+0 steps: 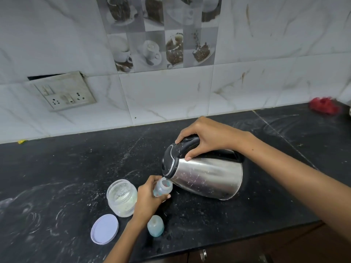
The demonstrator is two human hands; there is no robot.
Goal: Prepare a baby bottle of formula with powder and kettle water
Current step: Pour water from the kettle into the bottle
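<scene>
My right hand (pixel 204 138) grips the black handle of a steel kettle (pixel 207 177), which is tipped steeply to the left with its spout right at the mouth of a small clear baby bottle (pixel 163 187). My left hand (pixel 147 199) holds that open bottle, fingers curled round its body, just above the black counter (pixel 57 168). An open clear jar of white powder (pixel 121 198) stands to the left of my left hand. The bottle's bluish cap with teat (pixel 155 225) stands on the counter below the bottle.
The jar's pale round lid (pixel 104 229) lies flat near the counter's front edge. A switch and socket plate (pixel 63 91) is on the tiled wall at left. A red cloth (pixel 323 105) lies at the far right of the counter.
</scene>
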